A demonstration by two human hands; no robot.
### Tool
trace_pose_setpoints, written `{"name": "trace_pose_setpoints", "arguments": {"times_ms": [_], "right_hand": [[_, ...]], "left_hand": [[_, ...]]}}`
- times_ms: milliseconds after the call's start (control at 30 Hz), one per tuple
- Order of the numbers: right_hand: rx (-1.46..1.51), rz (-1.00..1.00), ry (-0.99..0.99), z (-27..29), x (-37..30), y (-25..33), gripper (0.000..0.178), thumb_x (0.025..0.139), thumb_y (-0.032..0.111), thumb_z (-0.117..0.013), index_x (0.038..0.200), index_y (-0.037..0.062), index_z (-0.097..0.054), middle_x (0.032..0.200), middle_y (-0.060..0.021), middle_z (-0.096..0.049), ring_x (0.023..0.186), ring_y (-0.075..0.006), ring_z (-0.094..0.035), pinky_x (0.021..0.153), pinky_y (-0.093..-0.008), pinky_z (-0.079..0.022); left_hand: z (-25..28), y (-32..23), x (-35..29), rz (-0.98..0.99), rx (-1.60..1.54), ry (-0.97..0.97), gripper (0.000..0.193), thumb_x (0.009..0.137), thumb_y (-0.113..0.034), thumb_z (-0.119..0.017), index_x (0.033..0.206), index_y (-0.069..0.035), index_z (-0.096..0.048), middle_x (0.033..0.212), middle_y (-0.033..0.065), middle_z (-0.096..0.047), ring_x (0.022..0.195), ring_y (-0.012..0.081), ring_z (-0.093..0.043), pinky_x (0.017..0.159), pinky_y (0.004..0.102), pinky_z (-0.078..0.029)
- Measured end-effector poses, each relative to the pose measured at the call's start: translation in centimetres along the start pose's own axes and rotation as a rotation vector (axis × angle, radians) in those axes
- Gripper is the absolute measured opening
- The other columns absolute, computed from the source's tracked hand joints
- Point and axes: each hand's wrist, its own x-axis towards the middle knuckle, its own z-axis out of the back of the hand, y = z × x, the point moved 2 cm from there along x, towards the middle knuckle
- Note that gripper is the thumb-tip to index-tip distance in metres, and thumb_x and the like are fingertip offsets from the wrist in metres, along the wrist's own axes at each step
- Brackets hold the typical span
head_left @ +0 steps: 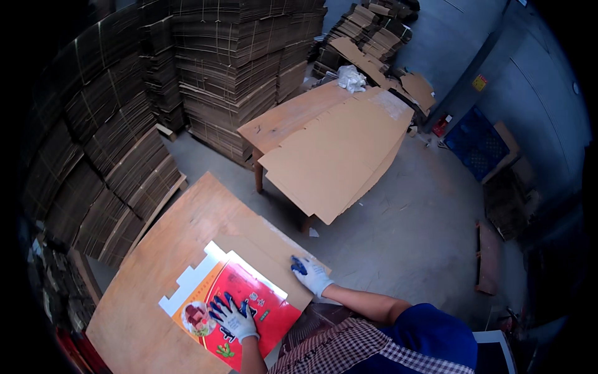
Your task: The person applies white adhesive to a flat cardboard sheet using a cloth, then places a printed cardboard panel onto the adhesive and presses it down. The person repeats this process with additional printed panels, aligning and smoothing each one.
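My left hand [235, 319], in a white glove with blue-coated fingers, lies with fingers spread on a red and orange printed box blank [274, 321]. The blank has white notched flaps along its far side and lies flat on a wooden table. A plain brown cardboard sheet [249, 234] lies beside it, partly under its right side. My right hand [313, 277], gloved alike, rests on the brown sheet near the table's right edge. Its blue fingers point away from me and look bent, with nothing visible in them.
A second wooden table [268, 129] ahead holds large brown cardboard sheets [336, 156] and a crumpled white plastic bag [352, 78]. Tall tied stacks of flat cardboard [212, 62] stand at the left and back. A blue pallet [476, 143] leans at the right wall near a red object [442, 124].
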Motion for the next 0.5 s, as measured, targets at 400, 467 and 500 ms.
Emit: {"name": "trace_pose_setpoints", "arguments": {"times_ms": [400, 467, 500], "right_hand": [[0.205, -0.258, 0.123, 2.9, 10.1, -1.9, 0.040, 0.100, 0.037, -0.057, 0.122, 0.0064, -0.069, 0.116, -0.0148, -0.071, 0.101, -0.0298, -0.069, 0.091, -0.0347, -0.053], [0.455, -0.079, 0.021, 1.8, 10.7, -7.0, 0.034, 0.100, 0.026, -0.059, 0.125, 0.0049, -0.068, 0.113, -0.0093, -0.074, 0.096, -0.0173, -0.069, 0.087, -0.0302, -0.053], [0.553, -0.181, 0.084, 1.7, 11.0, -6.9, 0.032, 0.100, 0.022, -0.060, 0.125, 0.0039, -0.068, 0.113, -0.0074, -0.073, 0.095, -0.0142, -0.067, 0.086, -0.0290, -0.053]], "left_hand": [[0.9, 1.0, 0.5, -0.014, 0.021, 0.003, 0.072, 0.090, -0.050, -0.060, 0.150, -0.013, -0.045, 0.162, 0.0243, -0.020, 0.149, 0.0506, -0.008, 0.121, 0.0609, -0.002], [-0.3, 0.7, 1.0, -0.058, -0.005, -0.018, 0.074, 0.090, -0.050, -0.060, 0.152, -0.016, -0.041, 0.164, 0.0203, -0.017, 0.150, 0.0487, -0.007, 0.122, 0.0602, -0.003], [-0.2, 0.9, 0.8, -0.055, 0.000, -0.014, 0.074, 0.090, -0.050, -0.060, 0.152, -0.016, -0.041, 0.164, 0.0195, -0.016, 0.150, 0.0473, -0.007, 0.122, 0.0602, -0.003]]}}
